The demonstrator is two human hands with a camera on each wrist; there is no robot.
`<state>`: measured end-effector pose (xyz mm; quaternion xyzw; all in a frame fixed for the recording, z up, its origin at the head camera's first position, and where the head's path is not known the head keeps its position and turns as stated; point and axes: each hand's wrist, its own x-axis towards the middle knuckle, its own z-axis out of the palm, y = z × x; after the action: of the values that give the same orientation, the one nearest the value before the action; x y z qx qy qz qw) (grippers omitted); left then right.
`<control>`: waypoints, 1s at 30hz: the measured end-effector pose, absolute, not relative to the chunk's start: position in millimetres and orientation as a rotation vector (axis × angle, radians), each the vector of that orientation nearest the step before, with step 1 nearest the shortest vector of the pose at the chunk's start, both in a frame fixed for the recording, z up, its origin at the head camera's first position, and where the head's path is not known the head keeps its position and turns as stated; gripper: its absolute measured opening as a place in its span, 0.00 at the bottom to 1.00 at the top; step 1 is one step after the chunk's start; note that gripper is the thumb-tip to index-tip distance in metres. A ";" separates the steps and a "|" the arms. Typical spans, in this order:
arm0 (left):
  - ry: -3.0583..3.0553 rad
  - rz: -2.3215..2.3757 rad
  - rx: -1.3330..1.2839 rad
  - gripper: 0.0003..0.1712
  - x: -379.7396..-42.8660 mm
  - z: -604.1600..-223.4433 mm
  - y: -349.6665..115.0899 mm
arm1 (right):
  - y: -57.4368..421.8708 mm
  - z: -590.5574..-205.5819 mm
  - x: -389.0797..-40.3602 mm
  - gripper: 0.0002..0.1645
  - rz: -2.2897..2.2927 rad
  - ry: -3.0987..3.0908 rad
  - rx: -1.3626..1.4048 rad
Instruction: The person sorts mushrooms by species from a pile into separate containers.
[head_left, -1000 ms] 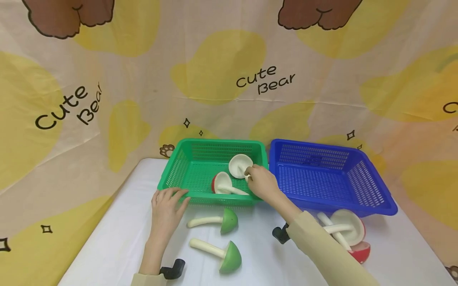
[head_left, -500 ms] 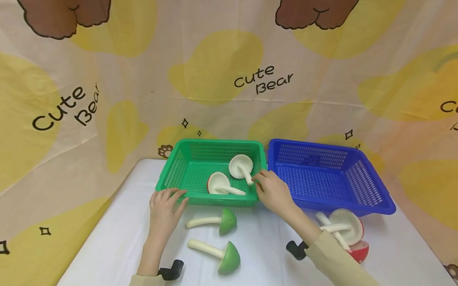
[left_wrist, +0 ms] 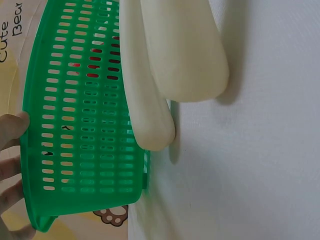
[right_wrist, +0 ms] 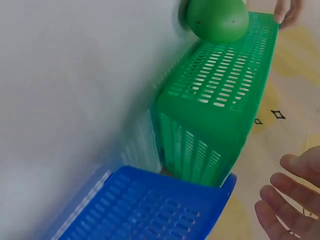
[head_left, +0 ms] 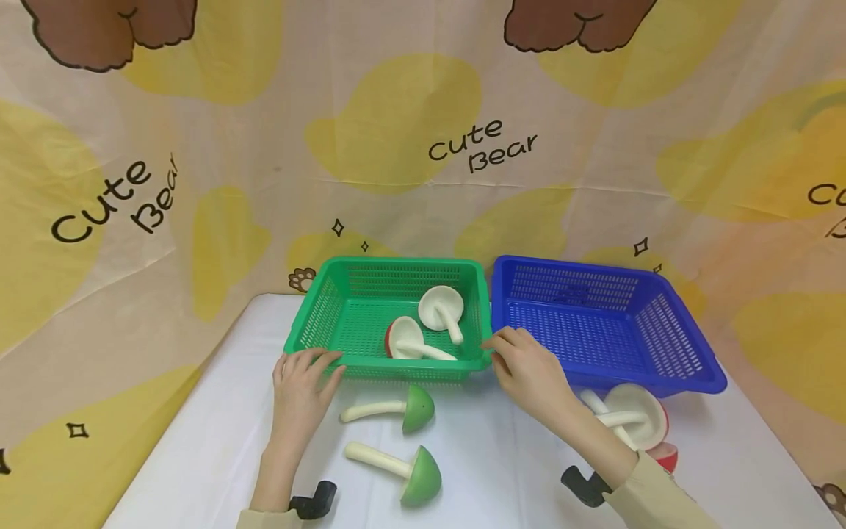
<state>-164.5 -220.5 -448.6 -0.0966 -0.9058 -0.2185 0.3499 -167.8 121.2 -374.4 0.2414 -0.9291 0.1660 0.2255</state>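
Observation:
My left hand rests on the front left rim of the green basket, its fingertips touching the edge. Inside that basket lie two toy mushrooms with white undersides: one red-capped mushroom near the front wall, another mushroom behind it. Holding nothing, my right hand hovers by the basket's front right corner, near the blue basket; its fingers look loose and spread in the right wrist view. Two green-capped toy mushrooms lie before the green basket. Their pale stems cross the left wrist view.
More red-capped toy mushrooms lie stacked in front of the blue basket, partly behind my right forearm. Both baskets stand side by side against a printed cloth backdrop on a white tabletop.
My right hand has let go of the rear mushroom's stem and moved right and towards me, out of the green basket. The left hand stays on the rim.

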 end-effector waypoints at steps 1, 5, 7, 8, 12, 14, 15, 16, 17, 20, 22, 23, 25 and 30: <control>-2.347 -0.567 -0.251 0.14 -164.4 -448.4 -220.2 | 124.2 -373.9 -166.0 0.10 0.446 -2.559 0.674; -2.377 -0.560 -0.237 0.15 -162.7 -444.0 -218.0 | 136.5 -374.2 -160.0 0.10 0.392 -2.551 0.708; -2.386 -0.548 -0.229 0.15 -162.7 -443.4 -218.1 | 141.8 -375.0 -157.7 0.10 0.371 -2.546 0.727; -2.390 -0.545 -0.225 0.15 -162.5 -443.1 -218.1 | 144.1 -375.5 -156.6 0.10 0.361 -2.539 0.735; -2.390 -0.540 -0.222 0.15 -161.7 -442.1 -218.2 | 152.3 -377.5 -152.5 0.11 0.339 -2.507 0.765; -2.388 -0.546 -0.223 0.15 -161.4 -441.8 -217.8 | 156.5 -378.8 -149.8 0.11 0.329 -2.488 0.780; -2.389 -0.548 -0.224 0.15 -161.4 -441.8 -217.5 | 158.8 -379.6 -148.1 0.11 0.325 -2.481 0.787; -2.389 -0.550 -0.225 0.15 -161.4 -441.7 -217.3 | 161.3 -380.6 -146.5 0.11 0.318 -2.473 0.795; -2.390 -0.552 -0.226 0.15 -161.5 -441.8 -217.1 | 164.1 -381.6 -144.8 0.12 0.314 -2.466 0.801; -2.390 -0.557 -0.227 0.16 -161.9 -442.2 -216.8 | 173.9 -385.7 -139.1 0.13 0.287 -2.469 0.802; -2.388 -0.556 -0.229 0.16 -162.0 -442.4 -217.0 | 181.6 -388.7 -135.0 0.14 0.271 -2.490 0.793; -2.388 -0.556 -0.228 0.16 -162.1 -442.4 -217.1 | 185.3 -390.1 -132.8 0.14 0.268 -2.509 0.784; -2.388 -0.554 -0.226 0.16 -162.3 -442.4 -217.4 | 192.9 -393.5 -128.6 0.15 0.260 -2.544 0.769; -2.386 -0.553 -0.224 0.16 -162.1 -442.9 -218.6 | 211.2 -402.3 -120.8 0.19 0.244 -2.606 0.750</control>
<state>-162.1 -218.6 -442.9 -0.0857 -0.9143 -0.2119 0.3345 -120.8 211.2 -402.3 0.2693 -0.9363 0.0876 0.2078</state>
